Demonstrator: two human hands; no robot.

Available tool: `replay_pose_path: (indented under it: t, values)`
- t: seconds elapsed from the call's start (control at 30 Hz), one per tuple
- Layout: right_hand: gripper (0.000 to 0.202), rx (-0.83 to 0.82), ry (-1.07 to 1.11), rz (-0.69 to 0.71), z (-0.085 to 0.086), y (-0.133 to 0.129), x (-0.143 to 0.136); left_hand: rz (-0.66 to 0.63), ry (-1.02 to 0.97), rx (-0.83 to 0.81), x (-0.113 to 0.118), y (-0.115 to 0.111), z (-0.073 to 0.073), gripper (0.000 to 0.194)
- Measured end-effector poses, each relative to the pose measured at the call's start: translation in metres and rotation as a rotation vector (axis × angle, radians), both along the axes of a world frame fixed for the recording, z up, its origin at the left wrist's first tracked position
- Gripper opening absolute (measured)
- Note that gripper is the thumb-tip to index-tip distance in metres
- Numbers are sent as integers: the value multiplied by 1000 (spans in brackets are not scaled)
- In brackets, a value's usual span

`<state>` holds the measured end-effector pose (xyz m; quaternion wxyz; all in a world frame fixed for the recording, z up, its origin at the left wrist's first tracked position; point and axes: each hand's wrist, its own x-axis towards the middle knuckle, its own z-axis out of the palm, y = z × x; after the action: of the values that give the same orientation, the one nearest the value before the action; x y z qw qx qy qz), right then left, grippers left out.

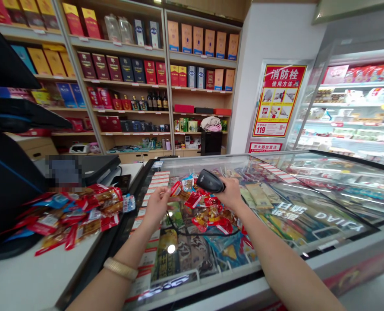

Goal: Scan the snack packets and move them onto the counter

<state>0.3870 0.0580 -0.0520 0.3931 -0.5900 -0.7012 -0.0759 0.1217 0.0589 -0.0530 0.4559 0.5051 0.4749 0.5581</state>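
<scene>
A packet [175, 188] is pinched by the left hand [158, 204], a scanner [209, 181] gripped by the right hand [231, 193]; the lettering “DAILY” [338, 220] is read on the glass-topped freezer [357, 247] at four o'clock.

From here I see the blk scanner [209, 181] held in the R hand [231, 194], head pointing L, and a red pkt [175, 188] pinched in the L hand [158, 204] near it. More red/clear pkts [211, 218] w/ brownish contents lie heaped on the glass top [198, 163] and on the counter [20, 276].
</scene>
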Motion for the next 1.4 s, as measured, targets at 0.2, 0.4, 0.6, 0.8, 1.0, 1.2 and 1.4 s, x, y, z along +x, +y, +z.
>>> replay_pose_path:
  t: [0.2, 0.4, 0.6, 0.8, 1.0, 1.2, 1.4]
  values:
    - [18, 59, 20, -1, -1, 0, 0, 128, -125, -48, -3, -1, 3, 14]
    - [26, 31, -39, 123, 8, -11, -14, 166, -215, -47, -2, 0, 4, 7]
    - [29, -8, -119, 221, 16, -24, -28, 196, -226, -24, -1, 0, 2, 9]
    - [27, -51, -140, 215, 18, -25, -27, 200, -212, -4, -1, 2, 1, 6]
    - [28, -52, -139, 212, 17, -23, -27, 204, -236, -18, -1, 1, 3, 8]
    - [30, -48, -112, 120, 14, -16, -17, 212, -274, -26, -3, -4, 9, 12]
    - [22, -117, -117, -44, 10, -5, 4, 428, -381, 73, -28, 10, 28, 12]
